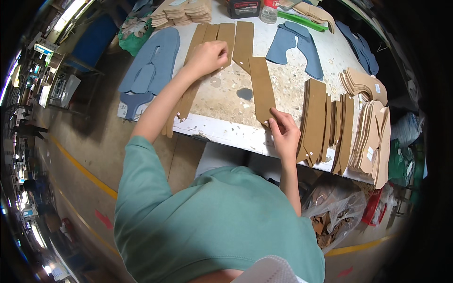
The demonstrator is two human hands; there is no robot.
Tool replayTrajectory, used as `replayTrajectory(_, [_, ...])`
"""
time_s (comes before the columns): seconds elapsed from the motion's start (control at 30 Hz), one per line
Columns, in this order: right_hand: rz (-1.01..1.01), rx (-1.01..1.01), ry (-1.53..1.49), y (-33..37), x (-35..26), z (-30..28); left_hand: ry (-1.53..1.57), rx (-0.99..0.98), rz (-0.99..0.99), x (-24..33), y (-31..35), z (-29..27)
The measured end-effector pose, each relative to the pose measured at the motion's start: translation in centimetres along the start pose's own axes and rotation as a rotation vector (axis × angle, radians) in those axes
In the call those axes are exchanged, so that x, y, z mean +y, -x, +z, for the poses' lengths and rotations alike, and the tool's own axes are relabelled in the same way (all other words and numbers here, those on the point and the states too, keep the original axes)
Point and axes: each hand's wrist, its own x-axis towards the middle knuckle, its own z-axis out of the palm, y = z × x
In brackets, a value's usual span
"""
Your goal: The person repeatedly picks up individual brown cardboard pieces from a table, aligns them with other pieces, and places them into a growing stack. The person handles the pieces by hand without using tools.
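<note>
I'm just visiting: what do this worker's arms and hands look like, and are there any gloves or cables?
Both the left hand and the right hand are bare, with no gloves, watch or cables visible. The left arm has a plain, loose, short green sleeve matching the shirt; the forearms are uncovered.

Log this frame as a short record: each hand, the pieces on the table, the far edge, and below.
Left hand: curled over brown strips; grip hidden
Right hand: fingertips at the near end of another brown strip
Blue pieces: left group, right group
Table's right side: brown stacks, then tan stacks
Far edge: bottle, green tray
Below: clear bag holding brown scraps
</note>
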Motion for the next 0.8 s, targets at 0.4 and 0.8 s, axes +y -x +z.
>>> replayTrajectory(0.4, [0.153,-0.144,-0.101,4.4,-2.7,-1.3,0.111,-0.377,0.293,10.1,12.0,-1.8])
replayTrajectory(0.8, [0.099,-0.094,0.010,1.1,-1.6,-0.2,0.925,-0.217,-0.755,9.4,21.3,-0.1])
